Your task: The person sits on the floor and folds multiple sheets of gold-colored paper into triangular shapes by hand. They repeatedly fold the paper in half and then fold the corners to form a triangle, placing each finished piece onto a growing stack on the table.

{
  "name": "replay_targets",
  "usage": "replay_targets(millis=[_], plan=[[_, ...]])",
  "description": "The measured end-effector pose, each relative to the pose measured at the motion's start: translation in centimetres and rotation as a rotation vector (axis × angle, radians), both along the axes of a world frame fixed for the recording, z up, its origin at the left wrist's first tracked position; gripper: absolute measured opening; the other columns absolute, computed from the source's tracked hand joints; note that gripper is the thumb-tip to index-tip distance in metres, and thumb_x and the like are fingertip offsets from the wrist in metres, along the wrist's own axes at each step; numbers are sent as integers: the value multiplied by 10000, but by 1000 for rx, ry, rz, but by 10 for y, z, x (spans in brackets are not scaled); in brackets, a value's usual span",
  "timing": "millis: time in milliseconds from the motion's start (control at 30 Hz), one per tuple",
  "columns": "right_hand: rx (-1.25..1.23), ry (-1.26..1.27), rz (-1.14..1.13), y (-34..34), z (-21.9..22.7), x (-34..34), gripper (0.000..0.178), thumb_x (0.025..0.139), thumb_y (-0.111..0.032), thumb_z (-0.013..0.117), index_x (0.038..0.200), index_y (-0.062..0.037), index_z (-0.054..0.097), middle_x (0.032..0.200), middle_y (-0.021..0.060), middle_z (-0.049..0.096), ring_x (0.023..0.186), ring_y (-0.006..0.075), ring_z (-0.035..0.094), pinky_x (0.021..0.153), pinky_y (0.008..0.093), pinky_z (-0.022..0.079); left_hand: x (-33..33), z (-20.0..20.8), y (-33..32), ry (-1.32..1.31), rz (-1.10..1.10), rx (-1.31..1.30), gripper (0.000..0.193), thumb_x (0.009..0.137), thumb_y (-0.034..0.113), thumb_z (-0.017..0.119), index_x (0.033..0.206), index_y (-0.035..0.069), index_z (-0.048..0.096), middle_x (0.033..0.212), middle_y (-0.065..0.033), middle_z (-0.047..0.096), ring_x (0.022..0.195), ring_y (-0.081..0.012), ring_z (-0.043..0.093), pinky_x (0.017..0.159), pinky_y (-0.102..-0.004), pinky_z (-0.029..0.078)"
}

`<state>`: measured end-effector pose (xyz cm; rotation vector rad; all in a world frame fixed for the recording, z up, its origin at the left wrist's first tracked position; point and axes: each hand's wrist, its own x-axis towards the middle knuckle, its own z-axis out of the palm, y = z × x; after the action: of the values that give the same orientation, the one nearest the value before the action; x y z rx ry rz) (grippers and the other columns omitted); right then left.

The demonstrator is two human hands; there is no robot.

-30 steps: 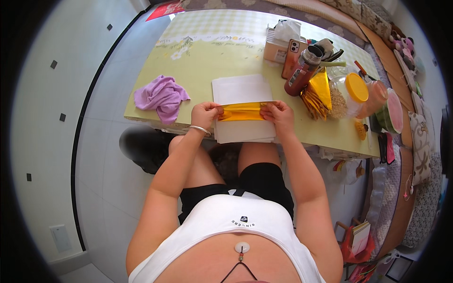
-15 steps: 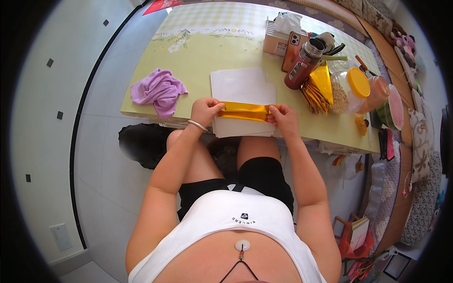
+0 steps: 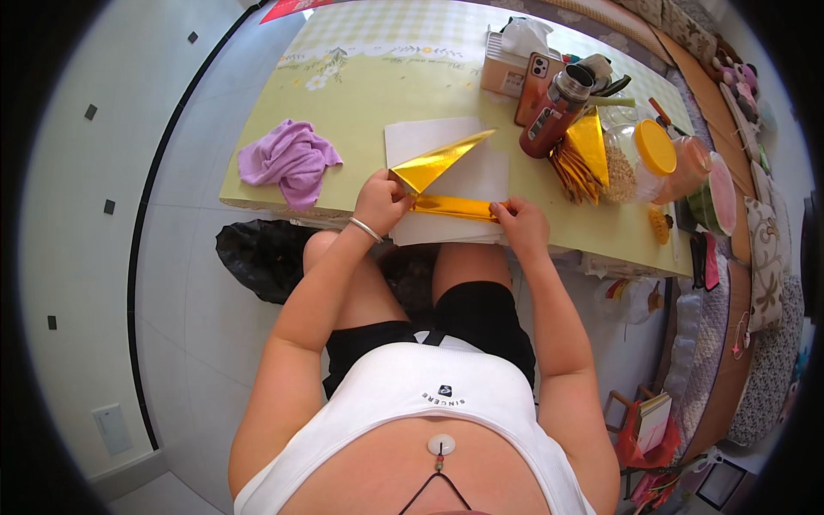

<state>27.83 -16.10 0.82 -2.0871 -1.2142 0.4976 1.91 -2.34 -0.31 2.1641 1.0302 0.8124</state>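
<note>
A sheet of gold foil paper [image 3: 442, 161] is held between my two hands over a stack of white paper [image 3: 481, 176]. Its left part is folded up into a long pointed flap that reaches away to the right, while a narrow strip runs along the near side. My left hand [image 3: 382, 203] pinches the left corner, and a bangle circles that wrist. At the strip's right end, my right hand [image 3: 521, 225] grips between thumb and fingers. Right of the stack, several folded gold foil pieces [image 3: 587, 159] stand clustered together.
A crumpled purple cloth [image 3: 290, 163] lies on the table's left side. Toward the right stand a dark red flask [image 3: 554, 116], a phone [image 3: 537, 86], a tissue box [image 3: 504, 71], a yellow-lidded jar [image 3: 639, 159] and a cut watermelon [image 3: 714, 196]. A black bag [image 3: 253, 257] is below the table edge.
The gold foil's left end has been folded up into a pointed flap. My left hand has moved slightly right and nearer; my right hand has shifted slightly nearer, still gripping the foil.
</note>
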Motion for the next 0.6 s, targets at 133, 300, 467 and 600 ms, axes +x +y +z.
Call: replay_targets(millis=[133, 300, 467, 600], plan=[[-32, -24, 13, -1, 9, -3, 286, 862, -371, 707, 845, -88, 746, 769, 95, 718, 723, 290, 679, 665, 413, 508, 1, 4, 0, 78, 22, -19, 197, 753, 105, 793, 737, -53, 676, 879, -119, 608, 748, -247, 609, 670, -339, 505], [-36, -33, 3, -5, 13, -7, 270, 855, -361, 718, 825, -94, 744, 760, 81, 714, 709, 273, 672, 663, 399, 508, 1, 7, 0, 26, 20, -102, 187, 744, 117, 792, 697, -26, 680, 852, -125, 610, 787, -268, 603, 703, -368, 504], [16, -60, 9, -10, 5, -9, 259, 832, -345, 744, 798, -89, 731, 802, 73, 685, 724, 271, 655, 670, 401, 506, 0, 1, 0, 24, -2, -25, 197, 772, 83, 787, 726, -51, 650, 857, -96, 601, 685, -185, 576, 623, -301, 486], [34, -92, 7, -15, 5, -11, 255, 824, -332, 754, 791, -82, 718, 849, 73, 654, 761, 277, 647, 680, 409, 506, 1, 2, 0, 30, 2, -27, 203, 768, 86, 787, 716, -45, 641, 860, -98, 601, 693, -192, 574, 628, -305, 485]])
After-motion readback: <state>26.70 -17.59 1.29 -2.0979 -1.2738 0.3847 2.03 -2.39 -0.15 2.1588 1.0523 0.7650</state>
